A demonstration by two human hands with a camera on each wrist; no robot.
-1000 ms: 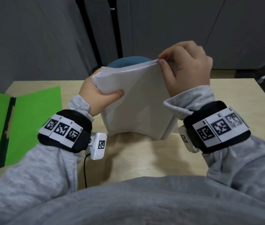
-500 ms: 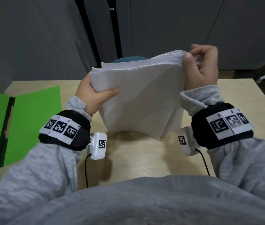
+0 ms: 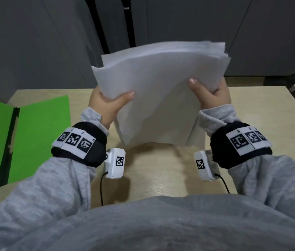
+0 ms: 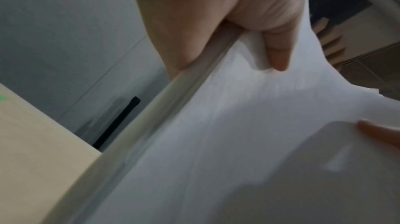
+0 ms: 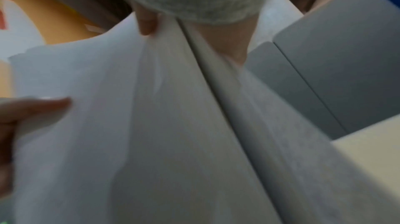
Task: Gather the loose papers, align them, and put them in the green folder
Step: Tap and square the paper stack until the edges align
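Paper stack (image 3: 157,98) is upright at 12 o'clock from the body, bottom edge at or just above the table (image 3: 154,178); contact not clear. Left hand (image 3: 107,104) grips the stack's left edge, thumb on the near face, fingers wrapped behind. Right hand (image 3: 210,95) grips the right edge the same way. Both hands closed on the paper. Green folder (image 3: 40,134) lies open and flat at 9 o'clock, well apart from the stack.

Judgement: alignment step, not finished. Top edges are fanned and stepped, and the sheets bow between the two grips.

Risks:
- Bowed sheets won't square up; tapping them like that keeps the offsets.
- Loosening the grip for a tap could let inner sheets slide out the bottom or sides.
- Squeezing too hard at the thumbs creases the front sheet; the right wrist view shows wrinkles near the thumb.
- Carrying the stack toward 9 o'clock one-handed could make it flop and splay again.
- Sleeve or wrist cable could nudge the folder while reaching across.

Counts: one stack, sheet count unreadable; one folder, two panels open; two hands; one table.
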